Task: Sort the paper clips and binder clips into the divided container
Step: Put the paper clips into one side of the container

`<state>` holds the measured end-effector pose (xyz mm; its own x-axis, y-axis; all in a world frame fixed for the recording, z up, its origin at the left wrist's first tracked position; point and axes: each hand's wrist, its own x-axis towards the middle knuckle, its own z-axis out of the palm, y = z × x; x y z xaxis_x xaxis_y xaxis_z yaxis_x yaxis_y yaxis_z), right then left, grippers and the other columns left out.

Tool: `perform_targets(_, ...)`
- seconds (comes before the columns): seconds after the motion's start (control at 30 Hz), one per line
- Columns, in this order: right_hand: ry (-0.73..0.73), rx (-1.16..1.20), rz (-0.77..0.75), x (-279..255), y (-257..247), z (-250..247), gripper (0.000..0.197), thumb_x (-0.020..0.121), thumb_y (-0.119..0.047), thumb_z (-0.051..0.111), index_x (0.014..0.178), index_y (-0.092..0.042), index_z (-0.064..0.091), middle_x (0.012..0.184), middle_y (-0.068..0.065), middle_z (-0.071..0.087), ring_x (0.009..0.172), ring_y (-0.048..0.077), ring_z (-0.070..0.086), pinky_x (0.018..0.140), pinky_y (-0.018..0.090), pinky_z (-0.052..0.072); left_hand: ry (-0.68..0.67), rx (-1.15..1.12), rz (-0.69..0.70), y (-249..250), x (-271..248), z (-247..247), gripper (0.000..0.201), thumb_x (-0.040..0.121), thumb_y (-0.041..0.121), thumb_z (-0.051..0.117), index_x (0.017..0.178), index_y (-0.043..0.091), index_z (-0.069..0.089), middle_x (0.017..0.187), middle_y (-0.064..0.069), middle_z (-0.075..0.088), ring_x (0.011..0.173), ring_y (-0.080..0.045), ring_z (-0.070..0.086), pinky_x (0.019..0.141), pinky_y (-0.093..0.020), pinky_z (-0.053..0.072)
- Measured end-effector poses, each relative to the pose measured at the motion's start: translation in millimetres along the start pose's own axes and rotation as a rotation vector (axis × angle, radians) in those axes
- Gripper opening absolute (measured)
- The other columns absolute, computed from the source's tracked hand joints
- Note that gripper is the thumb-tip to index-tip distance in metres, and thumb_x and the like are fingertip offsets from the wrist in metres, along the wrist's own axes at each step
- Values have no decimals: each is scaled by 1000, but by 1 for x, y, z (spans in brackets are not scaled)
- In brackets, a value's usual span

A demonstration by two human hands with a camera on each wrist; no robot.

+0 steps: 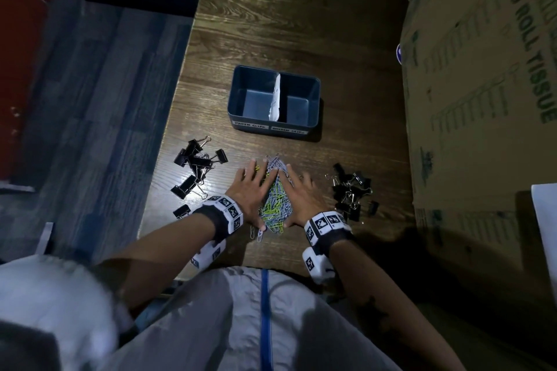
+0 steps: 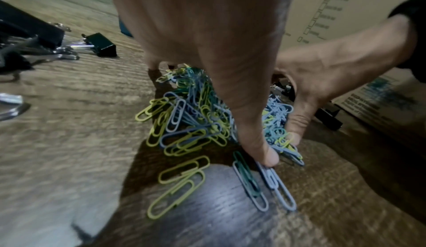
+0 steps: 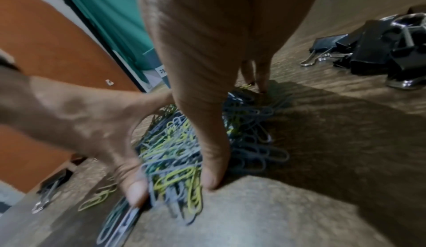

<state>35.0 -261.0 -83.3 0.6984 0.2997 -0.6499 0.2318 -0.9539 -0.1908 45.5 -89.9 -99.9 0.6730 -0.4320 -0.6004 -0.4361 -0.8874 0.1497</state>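
Note:
A pile of yellow, blue and green paper clips (image 1: 275, 200) lies on the wooden table between my two hands. My left hand (image 1: 247, 190) presses its left side and my right hand (image 1: 301, 197) its right side, fingers straight, thumbs at the near end. In the left wrist view my left hand's thumb (image 2: 255, 138) touches the pile (image 2: 191, 116). The right wrist view shows my right hand's thumb (image 3: 213, 160) against the pile (image 3: 170, 161). The dark blue divided container (image 1: 241, 93) stands beyond, labelled paper clips on the left and binder clips on the right, with only bare floor showing inside.
Black binder clips lie in one group on the left (image 1: 196, 164) and another on the right (image 1: 351, 193). A few loose paper clips (image 1: 256, 233) lie near the table's front edge. A large cardboard box (image 1: 482, 99) borders the table on the right.

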Motion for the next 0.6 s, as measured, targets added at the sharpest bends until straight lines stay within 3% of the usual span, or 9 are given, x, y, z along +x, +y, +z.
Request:
perform_targets(0.07, 68, 11, -40, -3, -1, 3, 126, 64, -31, 91, 158, -15, 9, 166, 1, 6, 141, 34, 21, 113, 46, 31, 11, -36, 58, 1, -1, -2, 143, 57, 63, 81, 152, 11, -13, 159, -18, -13, 146, -38, -9, 119, -52, 9)
perform_targets(0.13, 134, 40, -71, -6, -2, 7, 108, 69, -22, 89, 155, -13, 24, 161, 3, 22, 135, 30, 30, 110, 42, 37, 55, -72, 97, 3, -4, -1, 127, 66, 52, 82, 153, 8, 1, 159, -17, 6, 146, -34, 7, 118, -47, 21)
perform_targets(0.23, 232, 98, -91, -13, -4, 15, 82, 75, -1, 77, 148, -14, 42, 147, 8, 44, 128, 30, 42, 105, 42, 43, 138, -94, 146, 1, -13, 3, 103, 74, 38, 79, 151, 8, 17, 151, -13, 28, 136, -30, 29, 107, -42, 38)
perform_targets(0.3, 300, 152, -78, -15, -3, 20, 76, 72, 8, 72, 141, -16, 51, 135, 8, 55, 121, 30, 50, 100, 41, 47, 180, -133, 182, -1, -21, 6, 91, 77, 28, 78, 149, 9, 25, 146, -13, 37, 129, -30, 40, 100, -42, 44)
perform_targets(0.4, 322, 204, -57, -17, -1, 22, 69, 72, 6, 73, 135, -19, 58, 128, 7, 61, 118, 29, 54, 97, 39, 48, 292, -240, 225, -7, -30, 9, 68, 78, 10, 73, 139, 11, 44, 127, -13, 54, 105, -29, 58, 79, -36, 53)
perform_targets(0.47, 301, 244, -40, -20, -1, 16, 58, 78, -2, 76, 131, -20, 61, 129, 7, 62, 118, 29, 56, 96, 38, 49, 329, -301, 219, -12, -31, 13, 53, 80, 4, 70, 129, 14, 54, 113, -11, 60, 88, -25, 62, 66, -28, 52)
perform_targets(0.53, 303, 275, -19, -21, -1, 7, 44, 83, -7, 75, 125, -17, 66, 126, 8, 65, 112, 29, 61, 93, 37, 50, 329, -353, 204, -14, -33, 11, 45, 83, 0, 67, 124, 16, 57, 106, -9, 61, 81, -22, 61, 65, -27, 53)
perform_targets(0.6, 311, 284, -3, -20, -3, 0, 28, 86, -1, 70, 111, -13, 72, 114, 9, 69, 99, 30, 66, 84, 35, 53, 312, -402, 160, -12, -36, 2, 37, 88, -1, 60, 121, 16, 57, 107, -10, 60, 84, -24, 61, 72, -34, 55)
